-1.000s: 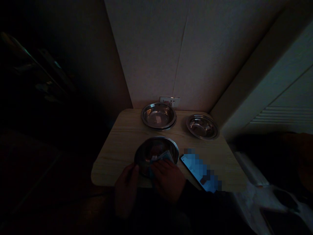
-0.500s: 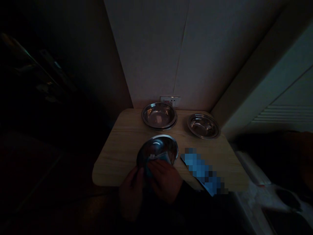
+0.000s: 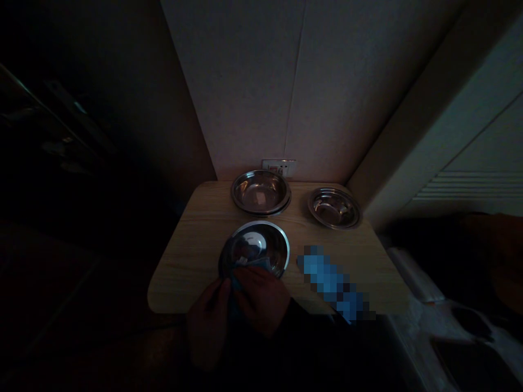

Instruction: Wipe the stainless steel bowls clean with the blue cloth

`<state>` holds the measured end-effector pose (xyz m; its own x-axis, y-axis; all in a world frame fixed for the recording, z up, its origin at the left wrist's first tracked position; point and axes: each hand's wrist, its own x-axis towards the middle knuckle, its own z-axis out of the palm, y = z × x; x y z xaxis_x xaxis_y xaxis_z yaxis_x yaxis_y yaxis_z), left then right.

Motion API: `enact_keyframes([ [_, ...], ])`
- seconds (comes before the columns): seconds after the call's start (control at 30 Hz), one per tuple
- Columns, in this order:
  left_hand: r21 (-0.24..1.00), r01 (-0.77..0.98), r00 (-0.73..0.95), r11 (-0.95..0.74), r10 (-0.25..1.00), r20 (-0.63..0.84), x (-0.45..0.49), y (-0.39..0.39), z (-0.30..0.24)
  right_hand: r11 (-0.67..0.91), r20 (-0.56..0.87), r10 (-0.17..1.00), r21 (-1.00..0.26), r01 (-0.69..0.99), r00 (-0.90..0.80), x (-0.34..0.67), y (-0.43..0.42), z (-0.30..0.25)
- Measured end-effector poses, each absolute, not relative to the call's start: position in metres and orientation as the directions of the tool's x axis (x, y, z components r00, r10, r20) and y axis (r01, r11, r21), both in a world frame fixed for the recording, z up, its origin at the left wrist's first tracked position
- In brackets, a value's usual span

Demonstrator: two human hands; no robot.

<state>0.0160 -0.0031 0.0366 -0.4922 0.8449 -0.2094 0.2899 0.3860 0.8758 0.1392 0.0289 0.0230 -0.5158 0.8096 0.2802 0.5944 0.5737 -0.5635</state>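
A shiny metal bowl (image 3: 273, 238) is at the front of the small wooden table, tilted a little towards me. My left hand (image 3: 209, 318) is closed, thumb and fingers pinching the bowl's near left rim. Inside the bowl's near side, my right hand (image 3: 261, 298) presses a blue cloth (image 3: 263, 263) with a pale edge against the metal. Most of that cloth is under the right hand's fingers. Dim light hides the bowl's near rim and the finer finger detail.
Stacked metal basins (image 3: 261, 195) stand at the back of the wooden table (image 3: 183, 261), below a wall socket (image 3: 279, 165). Smaller stacked metal bowls (image 3: 334, 209) sit at the back right. A blurred blue packet (image 3: 327, 277) lies at the front right, reaching the edge.
The camera view has shifted slightly, so the table and its things appear further left. The bowl shows a brighter reflection inside. Both hands keep their grips.
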Motion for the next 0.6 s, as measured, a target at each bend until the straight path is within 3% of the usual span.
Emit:
enact_keyframes([
  [0.17, 0.877, 0.268, -0.546, 0.398, 0.813, -0.202, 0.016, -0.003, 0.035, 0.685, 0.258, 0.725, -0.362, 0.632, -0.639, 0.165, 0.032, 0.02],
  [0.27, 0.888, 0.271, -0.52, 0.372, 0.833, -0.19, 0.019, -0.001, 0.034, 0.681, 0.24, 0.731, -0.308, 0.664, -0.638, 0.177, 0.033, 0.023],
  [0.37, 0.894, 0.285, -0.491, 0.347, 0.853, -0.174, 0.021, 0.001, 0.036, 0.635, 0.213, 0.767, -0.392, 0.666, -0.605, 0.168, 0.033, 0.026],
  [0.5, 0.871, 0.315, -0.493, 0.376, 0.849, -0.188, 0.019, 0.0, 0.041, 0.609, 0.287, 0.78, -0.553, 0.569, -0.556, 0.146, 0.032, 0.025],
  [0.6, 0.855, 0.343, -0.496, 0.389, 0.848, -0.187, 0.016, -0.002, 0.041, 0.641, 0.285, 0.758, -0.488, 0.592, -0.586, 0.146, 0.032, 0.023],
])
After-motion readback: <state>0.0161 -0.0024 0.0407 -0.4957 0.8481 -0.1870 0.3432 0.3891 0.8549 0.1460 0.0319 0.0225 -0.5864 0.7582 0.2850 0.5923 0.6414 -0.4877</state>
